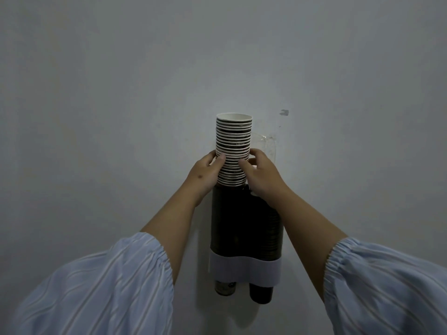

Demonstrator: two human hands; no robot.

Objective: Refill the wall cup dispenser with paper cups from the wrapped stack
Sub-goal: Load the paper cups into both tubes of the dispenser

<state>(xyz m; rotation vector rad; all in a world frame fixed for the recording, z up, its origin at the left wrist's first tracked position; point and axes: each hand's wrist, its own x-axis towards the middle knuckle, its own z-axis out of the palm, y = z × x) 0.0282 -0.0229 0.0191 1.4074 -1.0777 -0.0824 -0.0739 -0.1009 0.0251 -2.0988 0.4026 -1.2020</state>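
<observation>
On the grey wall (121, 93), dead centre of the view, I had the dark twin-tube dispenser (232, 221) with the stack of paper cups (233, 151) standing out of the top of its left tube, rims up, the open mouth of the top cup toward twelve o'clock. At six o'clock of the dispenser a pale band (244, 268) wrapped both tubes, and a cup bottom (261, 293) poked out below the right one.

I judged the stack light and easily crushed: thin paper walls, rolled rims that nest loosely, so it could bow or split apart if squeezed in one spot or pushed off-axis. The sensible hold seemed to be low on the exposed part, from both sides, just above the tube mouth, so the column stayed straight on the way down. No wrapper showed on it that I could make out.

Both forearms reached up from five and seven o'clock, bare below gathered blue-striped sleeves (108, 274). The left hand (205, 171) cupped the stack from nine o'clock, its thumb laid across the front of the rims and its fingers curled behind. The right hand (260, 172) gripped from three o'clock, its thumb likewise on the front, fingertips hidden round the back. Both wrists sat just above the tube's top edge.
</observation>
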